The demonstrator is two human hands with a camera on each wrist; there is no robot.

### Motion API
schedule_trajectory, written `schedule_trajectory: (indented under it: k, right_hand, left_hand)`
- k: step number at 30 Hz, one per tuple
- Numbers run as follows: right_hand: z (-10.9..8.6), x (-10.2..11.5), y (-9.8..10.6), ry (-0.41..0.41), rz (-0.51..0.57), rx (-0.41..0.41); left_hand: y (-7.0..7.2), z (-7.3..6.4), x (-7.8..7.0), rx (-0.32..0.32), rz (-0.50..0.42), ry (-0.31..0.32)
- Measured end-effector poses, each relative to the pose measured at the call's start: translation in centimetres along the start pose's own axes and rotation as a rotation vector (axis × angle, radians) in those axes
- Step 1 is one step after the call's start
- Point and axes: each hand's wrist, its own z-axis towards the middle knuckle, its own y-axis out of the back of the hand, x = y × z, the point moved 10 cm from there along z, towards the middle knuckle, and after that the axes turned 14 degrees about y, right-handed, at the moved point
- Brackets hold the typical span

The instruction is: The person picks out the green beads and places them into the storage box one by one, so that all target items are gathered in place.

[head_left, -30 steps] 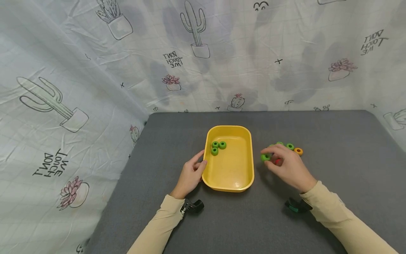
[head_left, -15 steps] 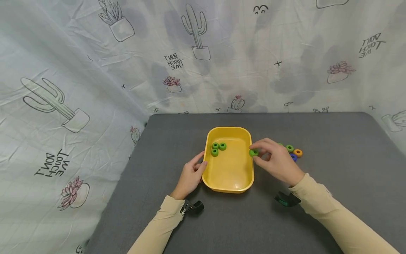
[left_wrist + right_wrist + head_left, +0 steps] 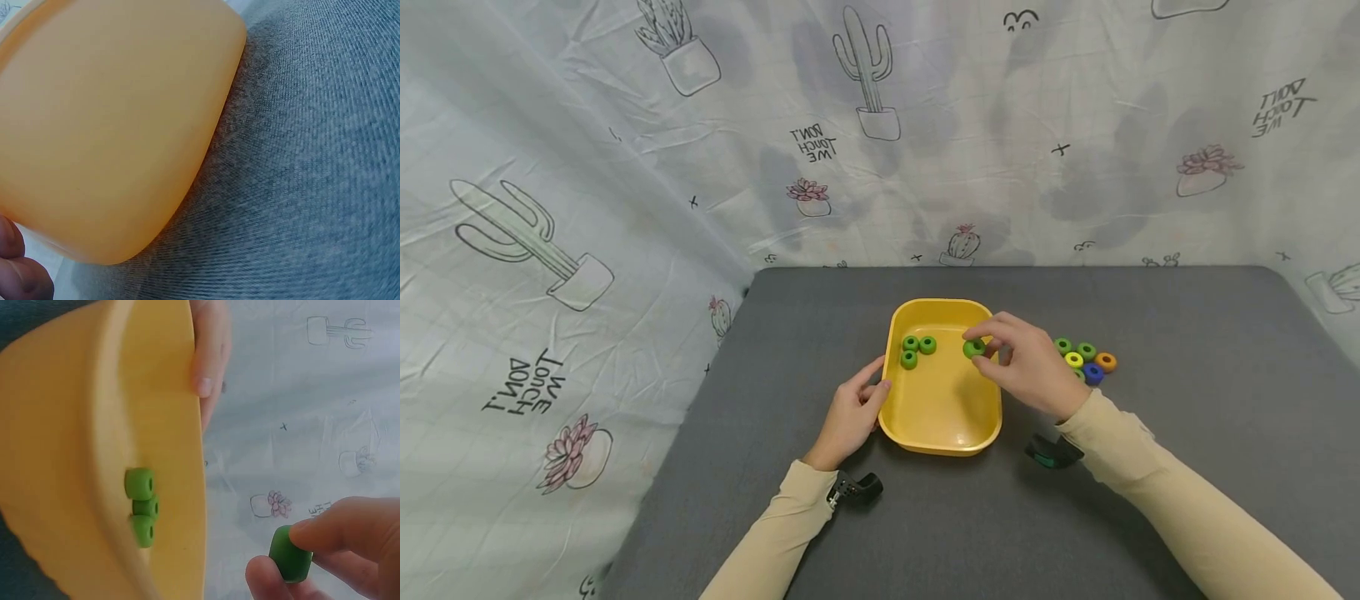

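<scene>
A yellow plastic tray (image 3: 940, 417) stands on the table, and three green beads (image 3: 909, 360) lie together at its left side. My left hand (image 3: 846, 417) grips the tray's left rim, thumb on the rim and fingers outside. My right hand (image 3: 1030, 362) pinches another green bead (image 3: 973, 348) between thumb and fingers, above the right part of the tray. In the right wrist view that held bead (image 3: 290, 555) shows as a short barrel shape. Only a few left fingertips (image 3: 22, 278) appear in the left wrist view, against the tray's outer wall (image 3: 112, 125).
Right of the tray lies a cluster of beads: several green, a yellow bead (image 3: 1073, 360), a blue bead (image 3: 1093, 373) and an orange bead (image 3: 1106, 362). The grey table (image 3: 1210, 400) ends at a cactus-print curtain (image 3: 1075, 125) behind and to the left.
My right hand has carried the green bead leftward from the bead cluster, across the right rim, to above the tray. More of the cluster shows now. My left hand has stayed on the tray.
</scene>
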Motion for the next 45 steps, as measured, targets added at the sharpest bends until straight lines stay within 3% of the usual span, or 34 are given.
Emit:
schedule_trajectory:
  k: [13,24,32,45]
  right_hand:
    - [2.8,-0.2,-1.8,0.002,0.014,0.056]
    - [4.9,-1.5,-3.6,-0.065,0.058,0.095]
    - [5.5,-3.0,-5.6,-0.140,0.091,0.147]
    - [6.1,-3.8,-8.4,-0.109,0.011,0.231]
  left_hand:
    - [0.0,0.0,0.1,-0.004,0.002,0.000]
    - [0.0,0.2,0.3,-0.008,0.007,0.005]
    - [0.0,0.2,0.2,-0.006,0.006,-0.006]
    - [0.0,0.1,0.2,-0.016,-0.002,0.007]
